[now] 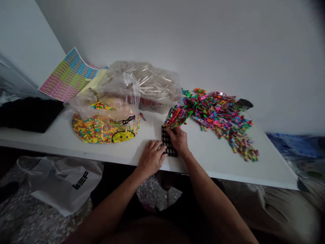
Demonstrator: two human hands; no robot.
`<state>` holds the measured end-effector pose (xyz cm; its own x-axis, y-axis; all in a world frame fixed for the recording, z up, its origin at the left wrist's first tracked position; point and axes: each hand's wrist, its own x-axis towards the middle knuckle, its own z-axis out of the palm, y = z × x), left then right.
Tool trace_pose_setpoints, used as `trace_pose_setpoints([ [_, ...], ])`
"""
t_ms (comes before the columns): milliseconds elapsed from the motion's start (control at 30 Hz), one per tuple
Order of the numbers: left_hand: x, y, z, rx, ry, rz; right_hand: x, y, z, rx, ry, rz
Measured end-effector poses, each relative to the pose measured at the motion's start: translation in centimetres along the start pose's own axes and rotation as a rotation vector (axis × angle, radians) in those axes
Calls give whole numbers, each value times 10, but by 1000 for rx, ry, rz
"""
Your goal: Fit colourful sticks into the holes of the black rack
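A black grid tray (pixel 168 140) lies near the white table's front edge. My left hand (pixel 151 156) rests on its left side with the fingers curled against it. My right hand (pixel 179 139) is closed on a bunch of bright multicoloured pieces (pixel 176 116), held above the far end of the tray. A large loose heap of the same colourful pieces (pixel 223 117) spreads across the table to the right.
A clear plastic bag of small coloured candies (pixel 103 126) sits at the left, with a bag of pale sticks (pixel 149 83) behind it. Coloured printed sheets (pixel 68 74) lean on the wall. A black cloth (pixel 27 113) lies far left; a white bag (pixel 63 183) is on the floor.
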<state>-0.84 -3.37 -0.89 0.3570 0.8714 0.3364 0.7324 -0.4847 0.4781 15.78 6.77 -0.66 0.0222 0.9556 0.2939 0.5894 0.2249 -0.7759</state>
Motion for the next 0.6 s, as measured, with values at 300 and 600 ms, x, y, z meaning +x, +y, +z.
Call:
trace_pose_setpoints([
  [300,0,0,0,26,-1,2,1,4,2,-23,-32,-45],
  [600,0,-1,2,31,9,4,2,8,-1,-157,-67,-152],
])
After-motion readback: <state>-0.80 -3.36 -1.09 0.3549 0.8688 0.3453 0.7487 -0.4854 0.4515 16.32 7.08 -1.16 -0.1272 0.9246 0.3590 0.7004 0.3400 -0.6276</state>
